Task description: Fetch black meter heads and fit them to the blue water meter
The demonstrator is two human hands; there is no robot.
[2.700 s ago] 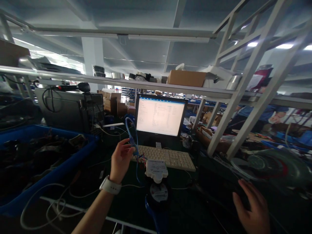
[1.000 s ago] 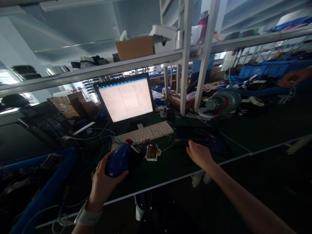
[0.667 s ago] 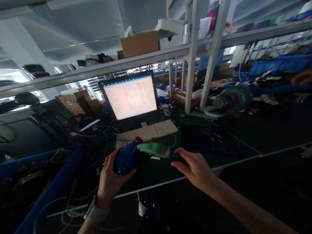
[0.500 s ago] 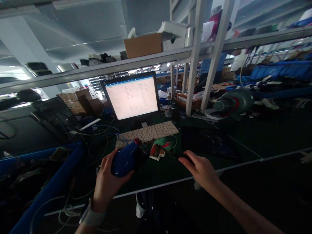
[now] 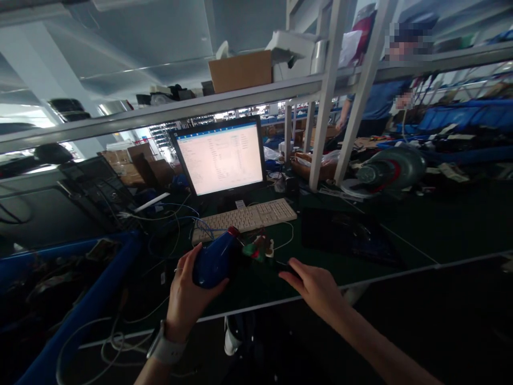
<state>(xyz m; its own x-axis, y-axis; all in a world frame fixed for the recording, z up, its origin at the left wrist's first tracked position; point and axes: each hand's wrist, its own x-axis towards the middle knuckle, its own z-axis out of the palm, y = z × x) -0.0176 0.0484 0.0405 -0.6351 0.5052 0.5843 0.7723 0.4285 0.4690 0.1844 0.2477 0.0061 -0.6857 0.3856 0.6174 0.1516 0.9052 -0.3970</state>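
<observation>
My left hand [image 5: 188,291] is wrapped round a glossy blue rounded body [image 5: 214,259] with a red end cap, held above the dark green bench. My right hand [image 5: 315,289] is closed on a thin dark tool [image 5: 280,264] whose tip reaches toward a small green circuit board [image 5: 254,250] just right of the blue body. A white casing with red wires lies under the board. A white watch sits on my left wrist.
A lit monitor [image 5: 220,158] and white keyboard [image 5: 246,218] stand behind my hands. A blue bin [image 5: 80,305] of parts and loose cables lies at left. A dark tray [image 5: 348,235] and a grey blower [image 5: 388,166] sit at right. A person in blue stands behind the white shelf frame.
My left hand went from a blue cable to gripping the blue body. My right hand picked up the dark tool and brought it to the green board. The view swung right.
</observation>
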